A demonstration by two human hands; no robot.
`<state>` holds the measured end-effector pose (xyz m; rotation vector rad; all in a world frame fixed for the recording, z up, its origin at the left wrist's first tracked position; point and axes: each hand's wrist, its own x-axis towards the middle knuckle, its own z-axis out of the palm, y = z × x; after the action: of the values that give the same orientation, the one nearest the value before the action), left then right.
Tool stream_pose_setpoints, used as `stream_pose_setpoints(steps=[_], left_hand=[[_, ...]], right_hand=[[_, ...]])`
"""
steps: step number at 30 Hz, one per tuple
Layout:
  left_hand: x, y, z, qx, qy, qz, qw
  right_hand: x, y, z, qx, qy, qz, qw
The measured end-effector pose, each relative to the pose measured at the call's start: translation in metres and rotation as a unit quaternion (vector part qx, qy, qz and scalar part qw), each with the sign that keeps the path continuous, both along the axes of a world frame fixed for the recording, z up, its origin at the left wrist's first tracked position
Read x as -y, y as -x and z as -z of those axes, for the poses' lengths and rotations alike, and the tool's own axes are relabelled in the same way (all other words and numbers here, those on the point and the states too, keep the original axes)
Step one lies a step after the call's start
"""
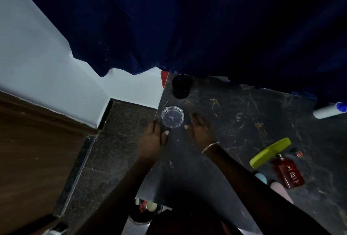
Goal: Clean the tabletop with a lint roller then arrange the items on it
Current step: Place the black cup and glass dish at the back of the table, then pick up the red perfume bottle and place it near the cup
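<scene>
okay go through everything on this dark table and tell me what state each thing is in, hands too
Clear glass ashtray: upright at the table's left edge, between both hands.
Black round cup: upright, far corner.
Lime green plastic comb: lying flat.
Red perfume bottle: lying on its side.
White lint roller: lying down, untouched.
Left hand: open, empty.
Right hand: open, empty.

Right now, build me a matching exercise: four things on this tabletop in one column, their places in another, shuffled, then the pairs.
Things:
1. glass ashtray
2. black cup
3. green comb
4. lint roller

Places:
A. at the right edge of the view, under the blue curtain
B. at the table's far left corner
C. between the left hand and right hand
D. beside the red bottle

Pairs: 1-C, 2-B, 3-D, 4-A
</scene>
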<state>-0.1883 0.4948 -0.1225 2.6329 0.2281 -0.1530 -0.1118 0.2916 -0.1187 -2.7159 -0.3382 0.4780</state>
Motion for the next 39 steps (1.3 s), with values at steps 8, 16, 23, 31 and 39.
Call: stream_pose_setpoints(steps=[8, 16, 23, 31, 39], left_hand=[[0.057, 0.030, -0.008, 0.024, -0.052, 0.122, 0.991], [0.142, 0.026, -0.003, 0.034, -0.079, 0.198, 0.976], [0.226, 0.030, -0.010, 0.037, -0.094, 0.247, 0.964], [0.321, 0.040, -0.022, 0.052, -0.086, 0.271, 0.957], [0.402, 0.046, -0.026, -0.015, 0.077, 0.182, 0.980]], right_hand=[[0.070, 0.068, -0.012, 0.076, 0.025, 0.002, 0.997], [0.147, 0.110, -0.023, 0.111, 0.040, 0.061, 0.991], [0.219, 0.129, -0.029, 0.112, 0.042, 0.108, 0.987], [0.310, 0.141, -0.032, 0.122, 0.035, 0.146, 0.981], [0.381, 0.139, -0.028, 0.028, -0.050, 0.208, 0.976]])
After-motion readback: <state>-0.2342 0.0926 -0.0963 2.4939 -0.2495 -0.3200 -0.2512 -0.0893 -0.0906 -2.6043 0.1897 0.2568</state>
